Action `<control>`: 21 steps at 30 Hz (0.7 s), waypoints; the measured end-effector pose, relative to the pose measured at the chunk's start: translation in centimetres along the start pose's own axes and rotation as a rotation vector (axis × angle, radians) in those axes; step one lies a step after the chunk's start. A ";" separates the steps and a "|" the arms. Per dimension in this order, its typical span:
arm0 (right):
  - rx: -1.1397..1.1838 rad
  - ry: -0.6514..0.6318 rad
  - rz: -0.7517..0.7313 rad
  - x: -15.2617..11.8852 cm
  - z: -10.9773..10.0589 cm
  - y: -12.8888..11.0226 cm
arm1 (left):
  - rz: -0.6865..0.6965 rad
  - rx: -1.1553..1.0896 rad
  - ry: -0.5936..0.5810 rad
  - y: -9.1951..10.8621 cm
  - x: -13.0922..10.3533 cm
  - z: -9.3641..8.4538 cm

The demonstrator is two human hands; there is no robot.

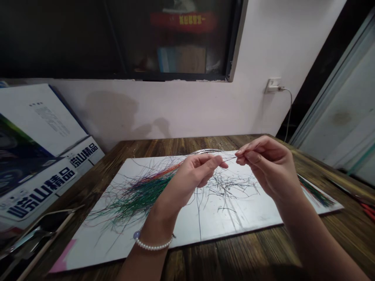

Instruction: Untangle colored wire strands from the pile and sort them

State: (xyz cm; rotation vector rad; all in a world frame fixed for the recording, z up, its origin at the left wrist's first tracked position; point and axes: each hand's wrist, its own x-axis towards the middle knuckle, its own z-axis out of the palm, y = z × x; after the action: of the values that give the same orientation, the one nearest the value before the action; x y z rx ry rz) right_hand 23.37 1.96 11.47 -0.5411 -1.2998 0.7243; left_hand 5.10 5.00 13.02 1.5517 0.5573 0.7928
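Note:
Between my two hands a thin dark wire [229, 159] is stretched above a white board. My left hand [199, 169], with a pearl bracelet at the wrist, pinches one end between thumb and forefinger. The other end sits in the fingertips of my right hand [263, 160]. Below and to the left lies a loose bundle of green, purple and orange wires [146, 191], partly covered by my left forearm. Short dark wire scraps [225, 185] are scattered on the white board [187, 226] under my hands.
More coloured wires [318, 193] lie on the board's right end. Red-handled scissors [367, 208] rest at the table's right. Printed boxes [47, 156] stand at the left, with tools [32, 242] before them. A clear coil [208, 151] lies behind the board. A wall socket [273, 86] holds a plugged cable.

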 end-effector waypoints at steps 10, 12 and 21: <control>0.062 -0.018 0.125 0.0 0.1 -0.3 | -0.030 0.066 0.075 0.3 0.1 0.3; 0.064 0.000 0.160 0.0 0.0 -0.4 | -0.030 0.063 0.078 0.3 0.0 0.5; 0.188 0.029 0.332 0.1 -0.2 -0.1 | -0.050 -0.008 0.008 0.1 -0.1 0.7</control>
State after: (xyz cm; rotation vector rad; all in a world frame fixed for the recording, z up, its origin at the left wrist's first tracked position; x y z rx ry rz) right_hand 23.61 1.98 11.57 -0.6188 -1.1118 1.0977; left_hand 5.58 4.47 13.08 1.5225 0.5953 0.7625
